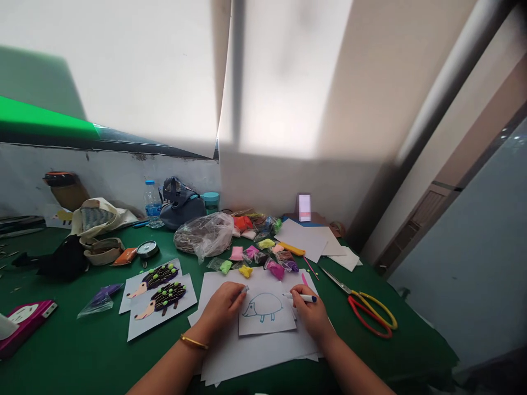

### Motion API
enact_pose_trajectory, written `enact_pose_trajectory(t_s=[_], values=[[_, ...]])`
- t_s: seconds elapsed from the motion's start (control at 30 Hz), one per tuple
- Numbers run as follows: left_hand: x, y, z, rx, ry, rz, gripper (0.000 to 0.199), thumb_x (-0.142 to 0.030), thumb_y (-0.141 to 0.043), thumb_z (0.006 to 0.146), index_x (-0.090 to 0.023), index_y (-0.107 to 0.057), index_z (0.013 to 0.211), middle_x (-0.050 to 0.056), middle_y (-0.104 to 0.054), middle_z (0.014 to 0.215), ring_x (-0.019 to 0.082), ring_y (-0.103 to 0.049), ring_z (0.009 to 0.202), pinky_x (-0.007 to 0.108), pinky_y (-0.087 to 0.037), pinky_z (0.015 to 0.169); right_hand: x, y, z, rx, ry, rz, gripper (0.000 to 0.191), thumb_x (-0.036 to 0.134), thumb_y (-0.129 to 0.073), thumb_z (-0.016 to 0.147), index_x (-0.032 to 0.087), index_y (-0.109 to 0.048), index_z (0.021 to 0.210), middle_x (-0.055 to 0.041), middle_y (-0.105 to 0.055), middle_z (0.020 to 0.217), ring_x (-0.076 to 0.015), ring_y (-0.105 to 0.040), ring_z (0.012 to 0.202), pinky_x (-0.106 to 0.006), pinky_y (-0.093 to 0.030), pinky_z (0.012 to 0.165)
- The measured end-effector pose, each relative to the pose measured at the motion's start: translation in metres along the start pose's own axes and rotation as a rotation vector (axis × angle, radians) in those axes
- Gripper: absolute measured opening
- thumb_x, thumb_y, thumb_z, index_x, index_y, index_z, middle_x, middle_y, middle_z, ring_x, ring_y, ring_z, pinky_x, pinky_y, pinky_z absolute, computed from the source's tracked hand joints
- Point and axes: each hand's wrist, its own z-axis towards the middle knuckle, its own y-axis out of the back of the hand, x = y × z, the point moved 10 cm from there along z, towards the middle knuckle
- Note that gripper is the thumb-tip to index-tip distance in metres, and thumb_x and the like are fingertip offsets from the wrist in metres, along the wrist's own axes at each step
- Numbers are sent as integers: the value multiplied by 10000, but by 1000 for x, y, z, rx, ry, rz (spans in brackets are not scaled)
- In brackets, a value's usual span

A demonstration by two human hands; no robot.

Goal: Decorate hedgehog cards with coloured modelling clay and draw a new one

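On a small white sheet of paper point(267, 326) is a blue line drawing of a hedgehog with a pointed snout, an eye and short legs. My right hand point(310, 312) grips a white marker point(307, 298) with a dark blue end, its tip pointing left near the drawing's back edge. At the sheet's upper left, my left hand point(224, 304) is closed, with a small greyish piece that looks like a marker cap point(245, 289) between thumb and fingers. Larger white sheets point(234, 359) lie under the drawing.
Two cards with clay hedgehogs point(164, 307) lie left. Several packets of coloured clay point(246, 271) sit behind the paper. Scissors point(362, 307) lie at right. A plastic bag point(206, 236), bottle point(152, 206), tape roll point(147, 249) and propped phone point(304, 207) stand farther back.
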Motion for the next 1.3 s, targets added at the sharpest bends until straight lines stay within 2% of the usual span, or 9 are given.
enact_pose_trajectory(t_s=[0.33, 0.9, 1.1, 1.3], values=[[0, 0, 1, 4, 35, 24, 319, -410, -434, 955, -208, -678, 990, 93, -682, 1032, 245, -601, 963, 341, -464, 847, -7, 0, 2, -3, 16, -3, 312, 473, -477, 886, 203, -623, 828, -4, -580, 674, -188, -539, 661, -267, -402, 617], [5, -2, -1, 4, 46, -8, 339, -434, -431, 950, -223, -675, 1055, 87, -678, 1057, 239, -599, 973, 325, -462, 834, -5, 1, 2, -6, -6, 3, 289, 464, -487, 877, 214, -614, 808, 3, -580, 668, -182, -532, 647, -256, -394, 587], [16, -1, 0, -53, 55, -31, 357, -454, -443, 934, -217, -685, 1048, 84, -694, 1034, 238, -612, 949, 332, -466, 843, -8, 2, 0, -15, 5, -12, 304, 479, -490, 874, 211, -630, 841, -4, -600, 679, -192, -556, 674, -266, -411, 622], [22, 1, 0, -70, 78, -64, 383, -462, -433, 927, -205, -691, 1047, 95, -702, 1076, 251, -619, 1001, 344, -467, 889, -8, 2, 0, -19, 6, 4, 332, 504, -493, 859, 204, -631, 820, -9, -601, 665, -186, -545, 633, -263, -398, 575]])
